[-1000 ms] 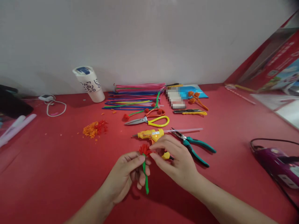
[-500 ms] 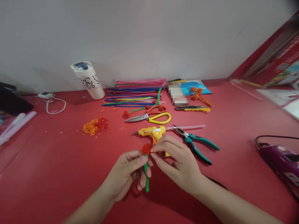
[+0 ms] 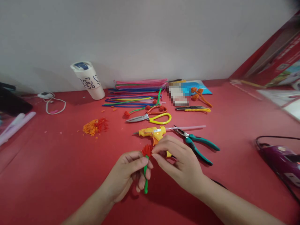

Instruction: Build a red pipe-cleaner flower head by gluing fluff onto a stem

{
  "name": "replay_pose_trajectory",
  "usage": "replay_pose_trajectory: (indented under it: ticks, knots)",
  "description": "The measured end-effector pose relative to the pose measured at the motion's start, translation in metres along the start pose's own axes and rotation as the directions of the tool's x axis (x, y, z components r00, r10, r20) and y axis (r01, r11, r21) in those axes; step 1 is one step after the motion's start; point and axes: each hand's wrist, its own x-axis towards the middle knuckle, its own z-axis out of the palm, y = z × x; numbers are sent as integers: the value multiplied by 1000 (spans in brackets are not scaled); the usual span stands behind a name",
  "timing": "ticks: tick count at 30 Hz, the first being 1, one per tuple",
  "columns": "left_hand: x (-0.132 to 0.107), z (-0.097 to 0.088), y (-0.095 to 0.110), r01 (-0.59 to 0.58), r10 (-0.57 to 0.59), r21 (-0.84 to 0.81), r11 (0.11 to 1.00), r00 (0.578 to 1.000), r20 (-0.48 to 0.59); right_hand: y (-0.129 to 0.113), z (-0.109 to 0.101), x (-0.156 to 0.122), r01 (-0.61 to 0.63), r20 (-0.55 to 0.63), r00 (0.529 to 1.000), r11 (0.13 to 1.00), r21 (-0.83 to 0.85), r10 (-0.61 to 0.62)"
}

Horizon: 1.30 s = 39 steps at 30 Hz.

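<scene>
A pipe-cleaner flower (image 3: 147,150) with a fuzzy red head and a green stem stands upright in my left hand (image 3: 128,172), whose thumb and fingers pinch the stem just under the head. The thumb and forefinger of my right hand (image 3: 179,164) come together at the right side of the red head, pinching its edge. Behind my right hand lies a yellow glue gun (image 3: 152,131), partly hidden by the fingers, with a clear glue stick (image 3: 187,127) in its back. Teal-handled pliers (image 3: 198,150) lie to the right. Scissors (image 3: 159,118) with red and yellow handles lie farther back.
Bundled pipe cleaners (image 3: 138,93) lie by the wall, beside a white tumbler (image 3: 87,81). Orange and red fluff clippings (image 3: 93,127) are piled on the left. A utility knife (image 3: 192,108) and orange pipe-cleaner flowers (image 3: 199,95) lie back right. A purple device (image 3: 281,159) is far right.
The stem's lower end has swung slightly to the left as my left fingers shift. My right hand stays at the red head with hardly any movement.
</scene>
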Motion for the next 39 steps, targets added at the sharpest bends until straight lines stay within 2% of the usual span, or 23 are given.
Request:
replay_pose_trajectory:
  ticks: [15,18,20,21,22,23,25,27,31,33,39]
  knots:
    - [0,-2,-1,8,-8,18,1000,1000,1,0,2,-2,0,24,1000,999,49,-1]
    - [2,-2,0,-16,17,24,1000,999,-30,3,-5,3,-7,5,1000,1000,25,7]
    - [3,-3,3,-61,63,25,998,995,-83,10,-16,8,-116,-53,992,989,-87,112]
    - [4,-5,5,-94,97,31,995,989,-114,15,-21,11,-240,-92,970,955,-174,227]
    - [5,-6,8,-126,131,43,991,982,-138,20,-27,14,-372,-114,928,877,-303,354]
    - [6,-7,10,-155,161,53,987,974,-158,25,-31,16,-448,-74,882,776,-444,466]
    - [7,-9,13,-195,203,63,979,963,-179,35,-32,19,-478,-37,843,716,-509,537]
    - [8,-10,14,-212,220,67,975,959,-179,42,-24,19,-472,11,829,712,-520,558]
    - [6,-7,13,-230,239,75,970,960,-145,46,-5,17,-474,28,828,725,-499,561]
    - [4,-5,13,-249,257,79,965,957,-131,47,-4,17,-506,26,816,737,-448,577]
    - [1,-5,13,-272,279,66,960,951,-135,40,-36,26,-633,25,768,764,-123,640]
